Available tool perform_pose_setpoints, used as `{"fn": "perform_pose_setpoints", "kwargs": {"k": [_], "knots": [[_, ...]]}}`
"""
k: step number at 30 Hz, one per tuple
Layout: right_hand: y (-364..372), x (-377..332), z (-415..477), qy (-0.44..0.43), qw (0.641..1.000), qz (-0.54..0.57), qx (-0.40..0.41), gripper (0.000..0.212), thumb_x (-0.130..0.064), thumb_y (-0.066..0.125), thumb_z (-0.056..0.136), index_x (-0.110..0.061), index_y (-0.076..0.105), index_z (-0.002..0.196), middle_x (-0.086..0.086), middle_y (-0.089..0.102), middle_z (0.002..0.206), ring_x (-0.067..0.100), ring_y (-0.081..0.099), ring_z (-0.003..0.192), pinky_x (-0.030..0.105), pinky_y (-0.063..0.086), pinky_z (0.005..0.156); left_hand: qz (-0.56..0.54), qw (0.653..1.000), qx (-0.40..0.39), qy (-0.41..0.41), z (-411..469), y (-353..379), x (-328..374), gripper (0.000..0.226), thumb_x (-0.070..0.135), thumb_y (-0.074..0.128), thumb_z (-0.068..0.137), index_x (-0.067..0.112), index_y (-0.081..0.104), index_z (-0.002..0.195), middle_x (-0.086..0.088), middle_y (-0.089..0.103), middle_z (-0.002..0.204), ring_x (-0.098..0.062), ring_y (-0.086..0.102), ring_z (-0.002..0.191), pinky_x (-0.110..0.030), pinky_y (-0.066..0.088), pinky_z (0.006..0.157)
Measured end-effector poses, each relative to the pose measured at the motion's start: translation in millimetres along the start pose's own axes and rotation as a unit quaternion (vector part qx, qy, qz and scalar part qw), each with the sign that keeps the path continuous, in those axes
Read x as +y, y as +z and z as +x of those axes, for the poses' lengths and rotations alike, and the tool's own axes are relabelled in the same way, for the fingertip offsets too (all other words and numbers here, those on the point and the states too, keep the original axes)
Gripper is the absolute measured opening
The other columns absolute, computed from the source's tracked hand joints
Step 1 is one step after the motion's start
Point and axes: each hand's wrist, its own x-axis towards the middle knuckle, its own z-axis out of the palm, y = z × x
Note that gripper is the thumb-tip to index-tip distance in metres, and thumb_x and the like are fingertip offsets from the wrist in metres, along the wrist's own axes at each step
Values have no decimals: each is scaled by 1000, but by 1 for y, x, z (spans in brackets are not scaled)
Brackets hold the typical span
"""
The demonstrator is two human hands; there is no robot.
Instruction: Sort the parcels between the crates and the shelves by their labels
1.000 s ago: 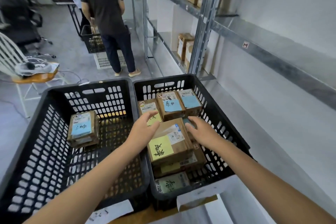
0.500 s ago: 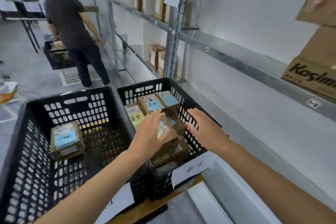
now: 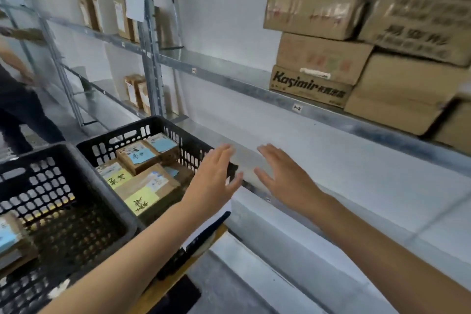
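Observation:
Two black plastic crates stand side by side. The right crate [image 3: 142, 130] holds several brown parcels, among them one with a yellow label [image 3: 142, 192] in front and one with a blue label [image 3: 139, 157] behind it. The left crate [image 3: 84, 214] holds a parcel with a blue label [image 3: 10, 236] at the frame's left edge. My left hand [image 3: 212, 181] hovers open above the right crate's near right corner, holding nothing. My right hand [image 3: 281, 176] is open too, over the low grey shelf [image 3: 356, 186], fingers spread.
A metal shelf rail [image 3: 229, 81] runs above, carrying stacked large cartons, one marked Kasimir [image 3: 309, 86]. Small boxes [image 3: 136, 93] stand on farther shelves behind an upright post [image 3: 150, 58]. A person [image 3: 15, 99] stands at the far left.
Both hands have let go of the yellow-labelled parcel and lifted out of the right crate toward the shelf on the right. My view has swung right and up, bringing the stacked cartons into sight.

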Motion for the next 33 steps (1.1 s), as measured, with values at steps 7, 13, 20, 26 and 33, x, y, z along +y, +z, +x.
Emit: {"fn": "perform_pose_setpoints", "kwargs": {"k": [7, 13, 20, 26, 33], "knots": [[-87, 74, -94, 98, 992, -74, 39, 61, -54, 37, 101, -33, 19, 155, -8, 14, 165, 16, 15, 152, 30, 15, 116, -79, 992, 0, 102, 24, 43, 140, 55, 27, 60, 97, 9, 43, 146, -5, 37, 156, -21, 32, 144, -36, 25, 120], [-160, 127, -186, 150, 983, -84, 66, 58, -48, 39, 102, -27, 24, 155, -4, 23, 163, 15, 21, 149, 29, 20, 117, -102, 980, -17, 167, 18, 87, 252, 55, 26, 61, 97, 7, 43, 146, -7, 40, 154, -23, 37, 142, -36, 28, 119], [-252, 177, -247, 179, 968, -101, 147, 54, -42, 44, 102, -24, 29, 151, -2, 30, 159, 19, 30, 145, 39, 33, 116, -139, 968, -39, 205, 35, 106, 356, 58, 29, 57, 99, 15, 36, 151, 0, 36, 157, -16, 33, 143, -30, 29, 118], [-333, 214, -275, 187, 928, -126, 296, 52, -34, 47, 102, -15, 36, 149, -1, 35, 154, 20, 44, 134, 39, 42, 105, -182, 960, -62, 205, 71, 117, 426, 54, 29, 56, 99, 19, 37, 148, 0, 42, 152, -17, 41, 137, -26, 33, 108], [-372, 254, -264, 231, 917, -117, 303, 66, -34, 55, 99, -7, 27, 152, 11, 32, 154, 29, 46, 132, 39, 44, 101, -165, 968, -86, 167, 116, 134, 487, 57, 32, 56, 98, 14, 35, 148, -5, 41, 150, -22, 40, 137, -29, 33, 104]]}}
